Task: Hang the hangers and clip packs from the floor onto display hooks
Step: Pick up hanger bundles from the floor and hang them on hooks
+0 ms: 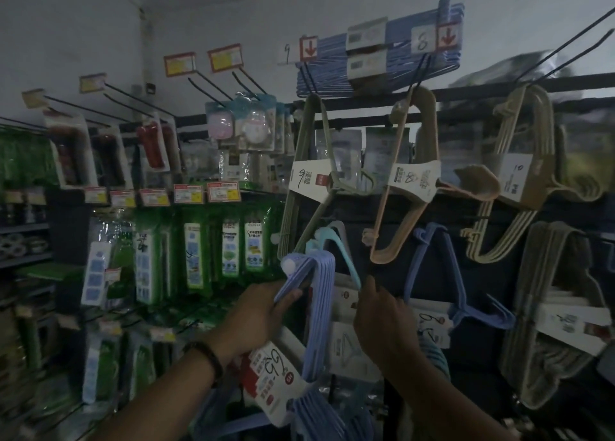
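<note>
Blue plastic marks the bundle of hangers (319, 311) in play: it hangs low in the middle of the dim display wall, its top corner up near a light-blue hanger bundle (336, 251) already on the rack. The left hand (263, 317), with a dark bracelet (206, 357) at the wrist, is clenched around the bundle's upper left arm, just below a pale round clip. A white and red paper band (273, 390) wraps the lower part of the bundle. The right hand (382, 321) is raised just beside the bundle, forefinger pointing up toward the rack; whether it grips anything cannot be told. Above hang olive (309, 174), peach (409, 181) and tan hanger bundles (519, 174) on black hooks. To the right another blue bundle (432, 261) hangs. Green packets (196, 251) fill the shelving to the left.
</note>
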### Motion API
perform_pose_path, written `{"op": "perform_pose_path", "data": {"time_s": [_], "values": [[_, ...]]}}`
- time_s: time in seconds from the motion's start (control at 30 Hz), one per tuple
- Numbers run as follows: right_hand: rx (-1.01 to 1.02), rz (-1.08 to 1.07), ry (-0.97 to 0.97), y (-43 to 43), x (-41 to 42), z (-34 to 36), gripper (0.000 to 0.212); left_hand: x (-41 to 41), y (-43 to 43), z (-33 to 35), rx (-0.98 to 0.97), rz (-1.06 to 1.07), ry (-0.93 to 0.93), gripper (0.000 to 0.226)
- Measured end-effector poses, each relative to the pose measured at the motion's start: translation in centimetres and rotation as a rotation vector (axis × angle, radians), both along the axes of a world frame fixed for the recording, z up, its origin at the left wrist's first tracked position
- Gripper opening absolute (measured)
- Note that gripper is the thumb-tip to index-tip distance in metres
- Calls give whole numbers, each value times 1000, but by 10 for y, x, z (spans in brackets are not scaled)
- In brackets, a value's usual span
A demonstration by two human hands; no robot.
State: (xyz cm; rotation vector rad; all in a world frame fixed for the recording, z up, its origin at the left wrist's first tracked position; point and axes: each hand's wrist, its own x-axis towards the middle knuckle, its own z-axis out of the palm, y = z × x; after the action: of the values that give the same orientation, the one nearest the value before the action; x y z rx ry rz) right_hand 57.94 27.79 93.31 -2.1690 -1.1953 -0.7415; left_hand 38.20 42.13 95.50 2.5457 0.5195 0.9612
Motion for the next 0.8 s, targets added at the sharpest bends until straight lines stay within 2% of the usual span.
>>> {"op": "perform_pose_path", "data": {"time_s": [0.13,0.27,0.33,0.47,0.63,0.73,0.8], "values": [[-45,7,8,5,8,2,27,9,1,0,-17,0,20,46],[-20,-31,44,19,16,14,38,14,4,5,-74,2,-38,28],[-81,-52,65,28,16,16,41,16,4,8,-83,-2,-53,27],[-126,-20,154,46,22,27,27,16,3,11,-92,32,-58,34],[-34,86,364,73,46,36,27,18,5,11,-58,159,-43,30],[-190,49,293,79,59,34,40,22,7,7,-83,217,-74,33],[-267,64,282,78,64,33,40,26,5,5,-96,238,-85,38]]}}
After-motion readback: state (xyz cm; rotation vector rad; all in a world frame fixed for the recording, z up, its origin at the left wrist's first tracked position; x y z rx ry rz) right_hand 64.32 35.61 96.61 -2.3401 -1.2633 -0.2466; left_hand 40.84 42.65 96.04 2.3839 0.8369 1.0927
